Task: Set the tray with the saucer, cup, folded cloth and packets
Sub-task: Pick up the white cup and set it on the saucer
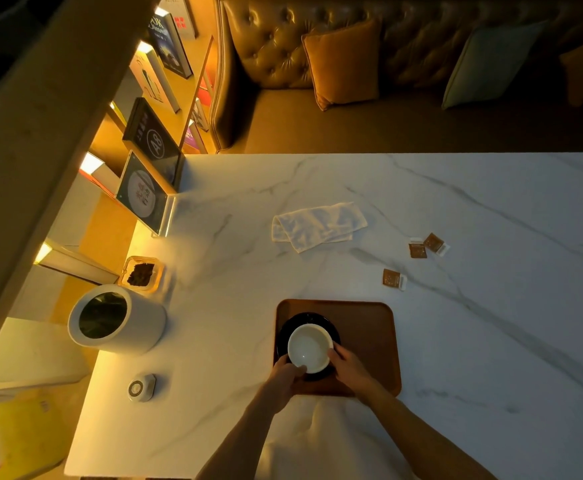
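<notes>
White and smooth, the round cup (310,348) sits on a dark round saucer (295,323) at the left end of the brown, round-cornered tray (366,337). The left hand (284,377) pinches the cup's near rim; the right hand (350,368) curls against its right side. Beyond the tray, on the veined marble table (490,306), a rumpled white cloth (317,225) lies loosely folded, with three small brown square packets (392,278) scattered well to its right.
</notes>
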{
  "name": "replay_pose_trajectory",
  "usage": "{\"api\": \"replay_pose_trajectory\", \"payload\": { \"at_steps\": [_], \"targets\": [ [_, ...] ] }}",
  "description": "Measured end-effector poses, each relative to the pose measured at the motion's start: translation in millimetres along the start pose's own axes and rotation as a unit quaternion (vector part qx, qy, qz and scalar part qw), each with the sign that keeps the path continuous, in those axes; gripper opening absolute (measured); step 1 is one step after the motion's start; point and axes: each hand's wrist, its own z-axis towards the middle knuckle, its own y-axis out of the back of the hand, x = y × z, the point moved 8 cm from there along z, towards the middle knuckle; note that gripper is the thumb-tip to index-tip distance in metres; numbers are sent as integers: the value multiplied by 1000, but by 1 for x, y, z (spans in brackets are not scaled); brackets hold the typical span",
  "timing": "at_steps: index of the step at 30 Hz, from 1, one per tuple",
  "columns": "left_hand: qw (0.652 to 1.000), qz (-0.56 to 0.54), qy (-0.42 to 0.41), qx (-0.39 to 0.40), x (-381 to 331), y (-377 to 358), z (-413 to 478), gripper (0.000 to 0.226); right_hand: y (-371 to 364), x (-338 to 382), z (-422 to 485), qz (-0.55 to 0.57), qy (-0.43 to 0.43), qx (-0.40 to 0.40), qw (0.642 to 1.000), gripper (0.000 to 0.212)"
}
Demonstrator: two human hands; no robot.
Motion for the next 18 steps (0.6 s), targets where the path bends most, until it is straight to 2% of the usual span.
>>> {"api": "replay_pose_trajectory", "payload": {
  "at_steps": [8,18],
  "targets": [
    [999,-28,-16,20,-2,0,-9,46,0,-1,-1,2,-1,-2,1000,48],
    [1000,-11,-19,-7,-3,5,-9,42,-1,0,-3,15,4,0,1000,47]
  ]
}}
